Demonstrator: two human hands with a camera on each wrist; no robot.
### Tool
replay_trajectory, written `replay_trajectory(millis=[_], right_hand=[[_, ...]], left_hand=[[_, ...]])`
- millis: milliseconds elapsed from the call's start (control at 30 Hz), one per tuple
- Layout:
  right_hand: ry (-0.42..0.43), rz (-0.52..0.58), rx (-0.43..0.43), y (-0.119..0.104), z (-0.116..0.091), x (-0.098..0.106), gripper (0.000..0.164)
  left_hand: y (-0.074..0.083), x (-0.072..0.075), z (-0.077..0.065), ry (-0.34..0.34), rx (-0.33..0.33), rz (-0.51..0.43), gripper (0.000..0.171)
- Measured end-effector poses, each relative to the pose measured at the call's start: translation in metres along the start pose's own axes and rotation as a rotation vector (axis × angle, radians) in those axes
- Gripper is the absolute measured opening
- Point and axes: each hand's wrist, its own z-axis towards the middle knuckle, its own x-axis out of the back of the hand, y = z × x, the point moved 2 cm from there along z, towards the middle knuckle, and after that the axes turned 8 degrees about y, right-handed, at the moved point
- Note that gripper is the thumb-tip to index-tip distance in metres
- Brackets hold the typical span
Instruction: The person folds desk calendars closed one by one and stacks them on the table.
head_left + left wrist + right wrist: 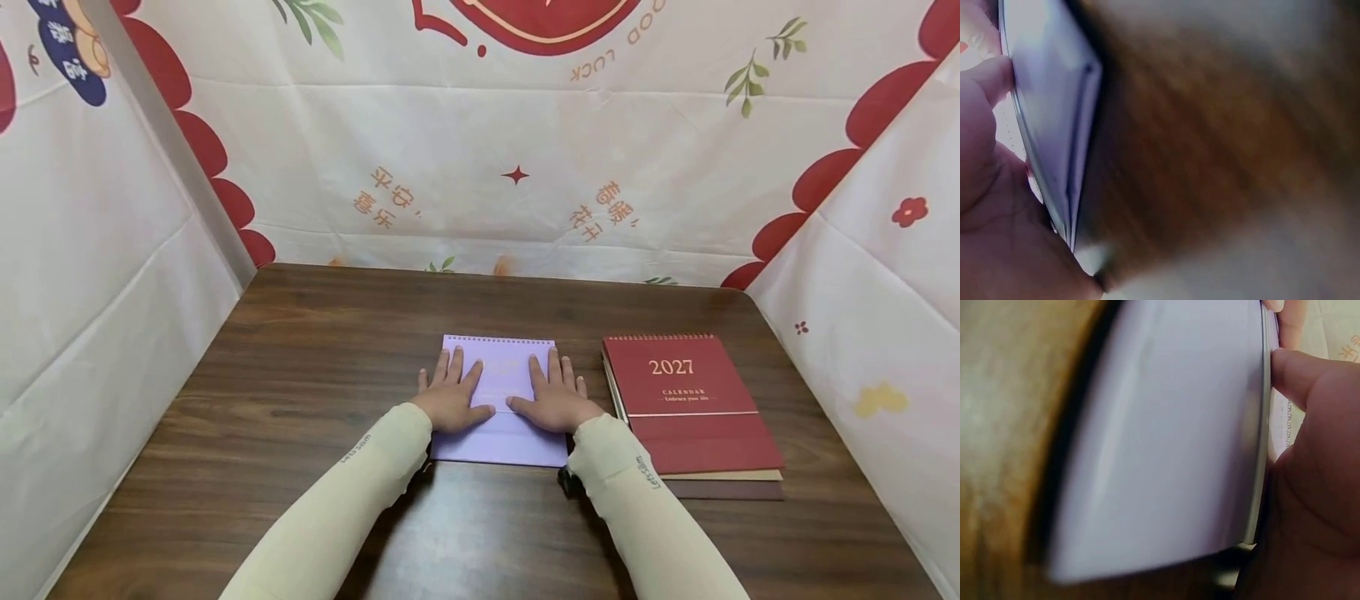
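Note:
A purple spiral-bound desk calendar (pixel 501 446) lies in the middle of the table, its coil along the far edge. Across its left side my left hand (pixel 448 402) rests with fingers spread and pointing away from me. On the right side my right hand (pixel 558 403) rests the same way, its thumb pointing at the left thumb. In the left wrist view, the palm and thumb lie against the cover of the calendar (pixel 1047 106), and its layered near edge shows. A blurred lilac face of the calendar (pixel 1166 444) fills the middle of the right wrist view, beside the right thumb.
To the right of the purple calendar lies a stack with a red 2027 calendar (pixel 693 442) on top, and beige and brown edges below it. Printed white cloth (pixel 465 125) hangs behind the brown wooden table (pixel 300 358) and along both sides.

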Motion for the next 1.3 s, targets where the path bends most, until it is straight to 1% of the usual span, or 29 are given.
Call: replay_trajectory(millis=[233, 367, 467, 533, 600, 733, 867, 933, 967, 1033, 1100, 1167, 1233, 1300], right_hand=[[0.022, 0.047, 0.006, 0.003, -0.002, -0.001, 0.094], [0.038, 0.075, 0.025, 0.006, 0.001, -0.003, 0.097], [0.050, 0.087, 0.030, 0.006, 0.001, -0.001, 0.097], [0.056, 0.081, 0.028, 0.007, 0.001, -0.001, 0.098], [0.040, 0.063, 0.016, 0.005, -0.002, 0.000, 0.096], [0.032, 0.047, 0.029, 0.006, -0.004, -0.002, 0.096], [0.043, 0.065, 0.052, 0.007, -0.004, 0.000, 0.094], [0.072, 0.112, 0.060, 0.007, -0.003, 0.002, 0.090], [0.101, 0.158, 0.063, 0.010, -0.002, 0.003, 0.086], [0.195, 0.259, 0.055, 0.016, -0.001, 0.007, 0.075], [0.304, 0.338, 0.030, 0.023, -0.001, 0.013, 0.062], [0.382, 0.364, -0.014, 0.029, -0.003, 0.018, 0.052], [0.403, 0.324, -0.071, 0.031, -0.007, 0.021, 0.046], [0.387, 0.268, -0.105, 0.032, -0.010, 0.023, 0.043]], left_hand=[[0.002, 0.000, 0.001, -0.011, 0.009, -0.013, 0.083], [0.001, 0.001, 0.002, -0.020, 0.014, -0.018, 0.084], [0.002, 0.003, 0.002, -0.011, 0.009, -0.019, 0.084], [0.002, 0.003, 0.003, 0.004, 0.000, -0.023, 0.083], [0.002, 0.002, 0.002, 0.007, -0.006, -0.019, 0.083], [0.000, 0.000, 0.000, 0.006, -0.007, -0.019, 0.083], [-0.002, -0.001, -0.001, 0.014, -0.009, -0.039, 0.083], [-0.005, 0.001, 0.000, 0.012, -0.014, -0.053, 0.084], [-0.006, 0.002, 0.000, 0.003, -0.027, -0.065, 0.084], [-0.010, 0.008, 0.001, 0.009, -0.066, -0.108, 0.081], [-0.016, 0.016, 0.001, 0.048, -0.101, -0.185, 0.076], [-0.023, 0.024, 0.000, 0.124, -0.114, -0.255, 0.068], [-0.030, 0.030, -0.003, 0.226, -0.085, -0.305, 0.057], [-0.036, 0.033, -0.007, 0.301, -0.024, -0.326, 0.045]])
